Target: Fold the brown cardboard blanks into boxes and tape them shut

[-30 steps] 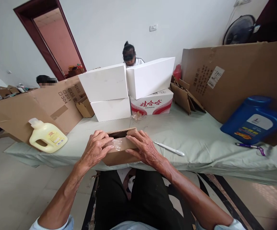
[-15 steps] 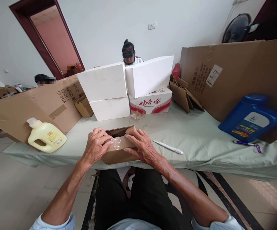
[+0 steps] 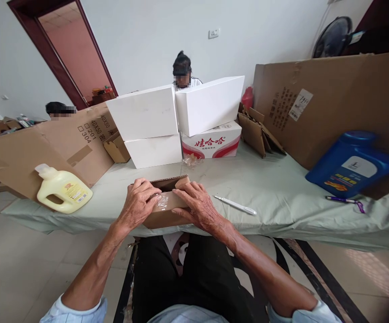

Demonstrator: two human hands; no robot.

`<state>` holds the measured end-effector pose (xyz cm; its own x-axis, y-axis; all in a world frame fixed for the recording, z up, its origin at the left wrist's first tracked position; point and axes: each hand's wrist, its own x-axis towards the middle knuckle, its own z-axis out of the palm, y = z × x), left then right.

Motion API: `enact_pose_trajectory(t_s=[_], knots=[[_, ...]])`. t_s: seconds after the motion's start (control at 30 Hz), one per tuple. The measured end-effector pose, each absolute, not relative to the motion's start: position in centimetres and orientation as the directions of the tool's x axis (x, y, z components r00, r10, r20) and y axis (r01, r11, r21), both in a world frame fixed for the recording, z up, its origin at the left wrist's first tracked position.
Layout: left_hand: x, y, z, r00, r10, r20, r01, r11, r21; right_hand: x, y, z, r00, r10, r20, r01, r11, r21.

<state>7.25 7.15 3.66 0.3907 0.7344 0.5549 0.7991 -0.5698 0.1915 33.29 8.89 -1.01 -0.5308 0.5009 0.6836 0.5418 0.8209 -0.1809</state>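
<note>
The cardboard box (image 3: 164, 220) is clamped between left hand (image 3: 140, 202) and right hand (image 3: 199, 205), seemingly for steadiness, a white tool (image 3: 236, 206) placed beside the latter.

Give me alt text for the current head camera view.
A left hand and right hand hold an open cardboard box on a cloth-covered table. White boxes stand beyond, with a yellow jug at left and blue bottle at right.

The left hand (image 3: 140, 204) and right hand (image 3: 198, 204) hold an open cardboard box (image 3: 166, 218) at the near edge of a cloth-covered table (image 3: 261, 179). A slim white tool (image 3: 235, 205) lies near the right hand.
</note>
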Motion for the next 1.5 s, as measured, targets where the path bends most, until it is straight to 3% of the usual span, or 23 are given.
enact_pose_trajectory(t_s=[0.37,0.67,1.0,1.13,1.23,1.37,1.5], knots=[[7.7,7.3,4.2,0.346,0.751,0.562,0.749,-0.582,0.317,33.2,8.6,-1.1,-0.525,0.5,0.689,0.533,0.824,-0.192],[8.1,7.1,3.7,0.358,0.676,0.644,0.713,-0.643,0.278,33.3,8.6,-1.1,-0.526,0.503,0.686,0.537,0.822,-0.19],[8.4,5.6,4.0,0.393,0.659,0.642,0.742,-0.639,0.202,33.3,9.1,-1.3,-0.515,0.525,0.678,0.574,0.798,-0.183],[7.9,4.1,4.3,0.38,0.688,0.618,0.691,-0.656,0.304,33.6,9.1,-1.2,-0.508,0.52,0.686,0.574,0.799,-0.181],[7.1,3.1,4.3,0.325,0.749,0.577,0.594,-0.636,0.492,33.9,8.9,-1.2,-0.517,0.511,0.687,0.561,0.808,-0.179],[5.6,2.2,4.7,0.131,0.814,0.567,0.359,-0.572,0.738,34.1,8.5,-1.3,-0.518,0.528,0.673,0.57,0.8,-0.188],[4.5,1.7,5.4,-0.068,0.811,0.581,0.274,-0.545,0.792,34.3,8.2,-1.3,-0.513,0.532,0.674,0.555,0.804,-0.212]])
